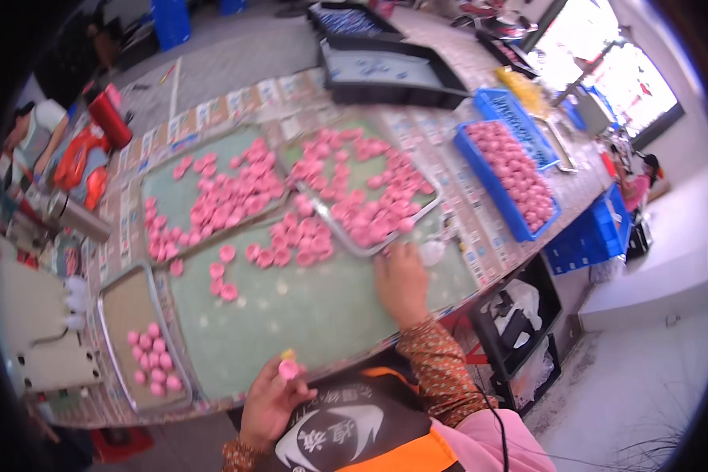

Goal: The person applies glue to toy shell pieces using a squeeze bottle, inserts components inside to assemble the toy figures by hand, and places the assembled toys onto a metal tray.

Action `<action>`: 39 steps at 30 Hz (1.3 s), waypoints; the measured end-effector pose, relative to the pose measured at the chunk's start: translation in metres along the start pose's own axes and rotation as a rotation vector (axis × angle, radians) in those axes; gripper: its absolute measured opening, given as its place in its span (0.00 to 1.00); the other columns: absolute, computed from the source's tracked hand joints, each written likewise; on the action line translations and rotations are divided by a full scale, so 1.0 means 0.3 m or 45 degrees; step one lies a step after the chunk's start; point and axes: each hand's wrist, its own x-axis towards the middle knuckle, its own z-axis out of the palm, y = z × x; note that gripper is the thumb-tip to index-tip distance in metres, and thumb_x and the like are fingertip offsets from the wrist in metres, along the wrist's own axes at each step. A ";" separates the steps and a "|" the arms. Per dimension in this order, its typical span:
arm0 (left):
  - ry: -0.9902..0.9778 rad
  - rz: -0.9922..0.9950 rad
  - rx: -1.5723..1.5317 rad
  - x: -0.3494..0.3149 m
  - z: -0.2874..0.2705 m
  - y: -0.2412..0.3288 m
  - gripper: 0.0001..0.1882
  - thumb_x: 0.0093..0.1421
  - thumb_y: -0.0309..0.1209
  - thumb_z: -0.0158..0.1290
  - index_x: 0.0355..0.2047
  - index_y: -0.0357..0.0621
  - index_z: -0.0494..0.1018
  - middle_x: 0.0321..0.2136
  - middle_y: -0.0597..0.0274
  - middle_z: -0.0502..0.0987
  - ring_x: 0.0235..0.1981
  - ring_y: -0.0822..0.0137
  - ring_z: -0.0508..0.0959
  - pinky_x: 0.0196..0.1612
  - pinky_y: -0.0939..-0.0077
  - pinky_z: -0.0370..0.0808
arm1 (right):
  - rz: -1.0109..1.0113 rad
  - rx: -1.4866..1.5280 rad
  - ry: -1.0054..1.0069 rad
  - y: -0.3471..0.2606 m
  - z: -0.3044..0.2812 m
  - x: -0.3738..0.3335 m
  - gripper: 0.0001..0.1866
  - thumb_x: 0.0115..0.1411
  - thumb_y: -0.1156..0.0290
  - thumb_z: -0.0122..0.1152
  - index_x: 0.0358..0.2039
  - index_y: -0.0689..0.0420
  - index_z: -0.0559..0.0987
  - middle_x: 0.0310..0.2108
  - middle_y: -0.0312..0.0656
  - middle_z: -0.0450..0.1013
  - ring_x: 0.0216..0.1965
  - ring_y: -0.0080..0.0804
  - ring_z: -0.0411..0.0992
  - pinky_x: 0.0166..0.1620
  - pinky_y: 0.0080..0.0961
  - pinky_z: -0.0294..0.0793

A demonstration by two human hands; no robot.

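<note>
Pinching pink cup w/ L hand at nr edge of green mat, prob. for clear view; can't tell R hand grip.

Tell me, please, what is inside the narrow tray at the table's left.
The narrow tray holds pink pieces toward its near end; its bottom directly beneath them is hidden.
</note>
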 end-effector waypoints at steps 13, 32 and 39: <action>-0.086 0.630 1.511 0.031 0.047 0.034 0.16 0.65 0.31 0.50 0.50 0.37 0.65 0.35 0.49 0.71 0.36 0.49 0.71 0.41 0.60 0.70 | 0.031 0.651 -0.639 -0.127 -0.074 -0.159 0.14 0.61 0.61 0.55 0.31 0.61 0.73 0.25 0.51 0.75 0.28 0.53 0.74 0.31 0.44 0.72; -0.021 0.047 -0.024 0.036 -0.019 0.016 0.24 0.65 0.27 0.48 0.61 0.45 0.60 0.50 0.55 0.72 0.39 0.65 0.74 0.49 0.60 0.77 | -0.108 0.276 -0.414 -0.085 -0.133 -0.174 0.16 0.56 0.62 0.62 0.40 0.58 0.72 0.32 0.50 0.71 0.31 0.46 0.73 0.34 0.39 0.72; 0.002 0.056 -0.091 0.040 -0.016 -0.004 0.25 0.64 0.28 0.51 0.60 0.45 0.60 0.52 0.54 0.70 0.40 0.66 0.76 0.50 0.62 0.79 | -0.239 0.369 -0.467 -0.086 -0.110 -0.180 0.18 0.50 0.74 0.65 0.42 0.59 0.72 0.31 0.44 0.67 0.31 0.39 0.70 0.34 0.33 0.70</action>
